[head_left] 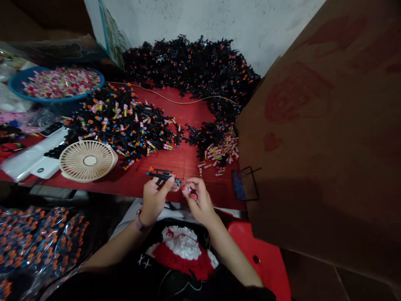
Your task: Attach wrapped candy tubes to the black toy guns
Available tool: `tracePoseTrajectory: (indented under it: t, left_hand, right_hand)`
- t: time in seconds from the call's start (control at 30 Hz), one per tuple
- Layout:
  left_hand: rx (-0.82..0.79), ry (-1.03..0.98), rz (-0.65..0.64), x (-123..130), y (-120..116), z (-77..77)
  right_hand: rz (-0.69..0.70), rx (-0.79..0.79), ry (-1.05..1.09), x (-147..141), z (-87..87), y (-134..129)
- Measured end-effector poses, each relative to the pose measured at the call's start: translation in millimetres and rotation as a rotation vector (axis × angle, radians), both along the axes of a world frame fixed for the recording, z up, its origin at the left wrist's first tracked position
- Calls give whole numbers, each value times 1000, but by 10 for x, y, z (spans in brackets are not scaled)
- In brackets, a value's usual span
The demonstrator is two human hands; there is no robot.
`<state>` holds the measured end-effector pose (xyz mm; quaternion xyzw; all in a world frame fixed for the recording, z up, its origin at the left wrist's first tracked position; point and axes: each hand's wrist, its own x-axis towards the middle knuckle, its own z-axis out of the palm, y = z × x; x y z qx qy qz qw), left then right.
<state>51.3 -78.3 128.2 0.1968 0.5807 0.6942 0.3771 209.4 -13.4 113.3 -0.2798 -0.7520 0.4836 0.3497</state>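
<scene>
Near the table's front edge my left hand (pixel 155 196) grips a black toy gun (pixel 161 175) with an orange tip that points left. Close to the gun's right end, my right hand (pixel 199 198) pinches a small red, white and blue piece (pixel 187 189). Beyond my hands on the left lies a pile of black toy guns with colourful pieces among them (pixel 125 121). Small pink and yellow pieces (pixel 222 148) lie in a heap to the right, beside more black parts (pixel 203 133).
A blue basin (pixel 56 99) of small pieces stands at the back left, a round cream fan (pixel 89 161) nearer. A large black pile (pixel 194 67) lies against the wall. A cardboard box (pixel 319 138) rises on the right. Bagged toys (pixel 40 242) are lower left, a red stool (pixel 263 259) lower right.
</scene>
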Motion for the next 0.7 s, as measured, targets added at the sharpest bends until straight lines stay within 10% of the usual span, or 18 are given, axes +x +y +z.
tracePoseTrajectory:
  t: [0.7]
  left_hand:
    - [-37, 47, -97, -15, -59, 31]
  right_hand:
    - [42, 206, -164, 83, 25, 9]
